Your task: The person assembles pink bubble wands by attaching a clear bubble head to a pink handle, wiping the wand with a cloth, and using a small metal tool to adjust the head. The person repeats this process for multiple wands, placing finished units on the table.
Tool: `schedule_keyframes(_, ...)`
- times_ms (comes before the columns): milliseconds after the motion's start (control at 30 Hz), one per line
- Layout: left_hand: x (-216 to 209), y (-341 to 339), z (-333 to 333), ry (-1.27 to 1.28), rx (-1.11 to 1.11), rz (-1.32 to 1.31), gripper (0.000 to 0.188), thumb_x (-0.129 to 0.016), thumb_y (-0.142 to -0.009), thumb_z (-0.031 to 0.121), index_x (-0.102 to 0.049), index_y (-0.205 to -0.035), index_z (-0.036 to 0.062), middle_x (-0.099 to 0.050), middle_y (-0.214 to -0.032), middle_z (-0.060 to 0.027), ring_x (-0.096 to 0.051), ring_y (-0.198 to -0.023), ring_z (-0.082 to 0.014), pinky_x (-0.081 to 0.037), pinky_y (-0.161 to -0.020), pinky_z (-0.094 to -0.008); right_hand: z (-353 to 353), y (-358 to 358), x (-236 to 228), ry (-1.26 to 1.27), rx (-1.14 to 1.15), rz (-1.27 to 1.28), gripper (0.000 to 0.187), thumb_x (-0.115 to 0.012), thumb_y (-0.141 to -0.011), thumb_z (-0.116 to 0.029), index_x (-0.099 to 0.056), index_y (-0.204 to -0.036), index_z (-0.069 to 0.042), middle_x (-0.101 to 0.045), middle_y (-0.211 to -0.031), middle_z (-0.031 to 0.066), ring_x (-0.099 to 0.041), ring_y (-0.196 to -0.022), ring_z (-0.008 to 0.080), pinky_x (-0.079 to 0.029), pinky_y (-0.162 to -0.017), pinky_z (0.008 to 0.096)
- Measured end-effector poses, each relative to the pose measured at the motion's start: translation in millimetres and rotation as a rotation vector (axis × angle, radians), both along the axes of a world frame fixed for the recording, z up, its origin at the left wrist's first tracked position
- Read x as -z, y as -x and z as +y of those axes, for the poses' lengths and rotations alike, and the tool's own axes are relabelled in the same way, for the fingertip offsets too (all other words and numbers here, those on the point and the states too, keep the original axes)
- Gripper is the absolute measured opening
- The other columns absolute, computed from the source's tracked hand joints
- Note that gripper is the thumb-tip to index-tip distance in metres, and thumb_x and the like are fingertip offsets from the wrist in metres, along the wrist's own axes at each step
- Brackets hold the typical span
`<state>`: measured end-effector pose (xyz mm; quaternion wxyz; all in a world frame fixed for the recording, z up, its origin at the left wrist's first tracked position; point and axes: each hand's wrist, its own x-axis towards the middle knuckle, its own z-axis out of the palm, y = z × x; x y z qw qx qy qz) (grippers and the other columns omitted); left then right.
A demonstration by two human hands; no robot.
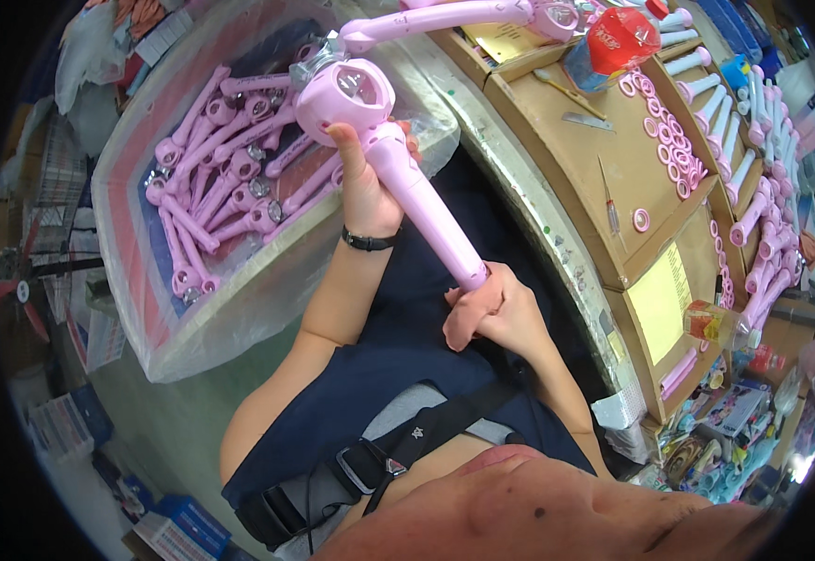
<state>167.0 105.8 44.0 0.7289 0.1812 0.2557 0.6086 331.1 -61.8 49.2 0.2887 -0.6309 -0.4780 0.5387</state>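
A pink toy wand (431, 215) with a round, clear-windowed head slants across the front of my body. My left hand (370, 182), with a black band at its wrist, grips it just below the head, thumb up along the side. At the lower end of the handle, my right hand (515, 313) is closed round a salmon-coloured cloth (473, 313) that is pressed against the wand's end. The palm side of my right hand is hidden. Beyond the wand's head, another long pink piece (435, 23) reaches across the top of the view.
To the left stands a plastic-lined bin (230, 327) holding several pink wands (239, 173). On the right, a workbench carries cardboard trays (557, 122) with pink rings (669, 140), a screwdriver (610, 201), a red-labelled bottle (613, 47), yellow paper (660, 299) and stacked pink handles (772, 234).
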Motion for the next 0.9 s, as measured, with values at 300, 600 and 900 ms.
schedule_keyframes(300, 7, 9, 15, -0.091, -0.014, -0.203, 0.09, -0.053, -0.062, 0.08, -0.049, -0.098, -0.0015, -0.053, -0.086, -0.0068, -0.052, -0.069, -0.0148, -0.047, -0.059, -0.0251, -18, 7, 41, 0.194, 0.524, 1.084, 0.042, -0.046, -0.095, -0.037, -0.05, -0.118, -0.002, -0.056, -0.113, 0.0123, -0.057, -0.1, 0.0186, -0.048, -0.087, 0.031)
schedule_keyframes(600, 3, 17, 20, 0.021, -0.171, 0.018, 0.091, -0.046, -0.064, 0.084, -0.052, -0.094, -0.0019, -0.054, -0.081, -0.0059, -0.053, -0.067, -0.0152, -0.046, -0.06, -0.0243, 2, -25, 7, -0.417, 0.445, 0.714, 0.053, -0.053, -0.087, -0.015, -0.036, -0.135, -0.001, -0.039, -0.139, 0.0162, -0.044, -0.123, 0.022, -0.037, -0.102, 0.0326)
schedule_keyframes(900, -1, 17, 12, 0.053, -0.286, 0.019, 0.087, -0.048, -0.067, 0.08, -0.052, -0.095, -0.0018, -0.054, -0.079, -0.0062, -0.053, -0.066, -0.0155, -0.047, -0.059, -0.026, 10, -9, -9, -0.61, -0.146, -0.392, 0.073, -0.077, -0.067, -0.021, -0.045, -0.131, -0.005, -0.049, -0.12, 0.0202, -0.05, -0.109, 0.0369, -0.043, -0.091, 0.0422)
